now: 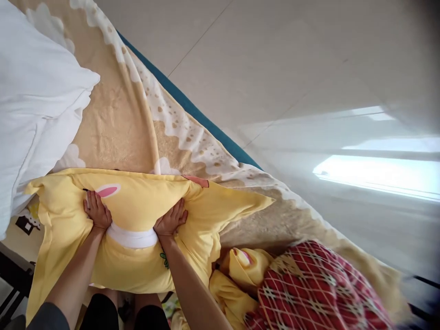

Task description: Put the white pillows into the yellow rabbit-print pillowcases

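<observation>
A plump yellow pillow [137, 270] with a wide flanged edge lies across the front, above my knees. It bears a pink and white ear-like print, a white band and a small green motif. My left hand [98, 211] rests on its left half beside the pink print, fingers stretched out on the cloth. On the right half my right hand [171, 218] presses down near the white band's end, its fingers lying along the fabric. The cloth dips and creases between the two hands. The pillow's underside is hidden.
Beneath spreads a tan and white patterned blanket [113, 123] on a bed with a teal edge [192, 110]. White bedding [37, 101] is at the left. A red checked cloth [316, 288] and a crumpled yellow cloth [249, 268] lie at the right. Beyond is a glossy tiled floor [292, 59].
</observation>
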Tool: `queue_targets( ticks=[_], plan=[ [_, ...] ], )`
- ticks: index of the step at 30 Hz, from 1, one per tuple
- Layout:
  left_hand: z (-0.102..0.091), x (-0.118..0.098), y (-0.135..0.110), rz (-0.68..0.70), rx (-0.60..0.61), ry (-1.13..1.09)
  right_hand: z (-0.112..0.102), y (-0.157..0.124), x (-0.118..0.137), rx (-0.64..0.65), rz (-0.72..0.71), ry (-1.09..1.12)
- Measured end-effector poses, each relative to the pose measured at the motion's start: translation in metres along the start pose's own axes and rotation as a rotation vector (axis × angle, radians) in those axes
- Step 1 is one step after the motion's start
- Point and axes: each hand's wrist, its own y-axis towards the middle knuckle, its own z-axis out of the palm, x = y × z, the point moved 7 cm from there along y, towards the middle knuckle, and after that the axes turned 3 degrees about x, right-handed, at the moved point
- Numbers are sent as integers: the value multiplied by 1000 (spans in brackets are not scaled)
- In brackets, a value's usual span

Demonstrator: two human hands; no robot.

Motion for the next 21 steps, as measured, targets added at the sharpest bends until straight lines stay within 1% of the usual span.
queue_targets(
  ticks=[4,8,10,13,16,21],
  plan=[
    [6,7,-2,-35,65,-7,6,2,-6,72,32,9],
    [6,8,-5,-30,42,38,13,3,-13,158,89,41],
    [6,8,-7,-18,22,54,14,2,-15,176,103,50],
    [8,9,-8,-27,30,50,15,0,-17,173,111,35],
    [11,11,-10,-49,52,21,15,-3,-19,153,89,5],
    [17,14,-14,-94,94,-20,11,-6,-19,76,47,-30]
  ],
)
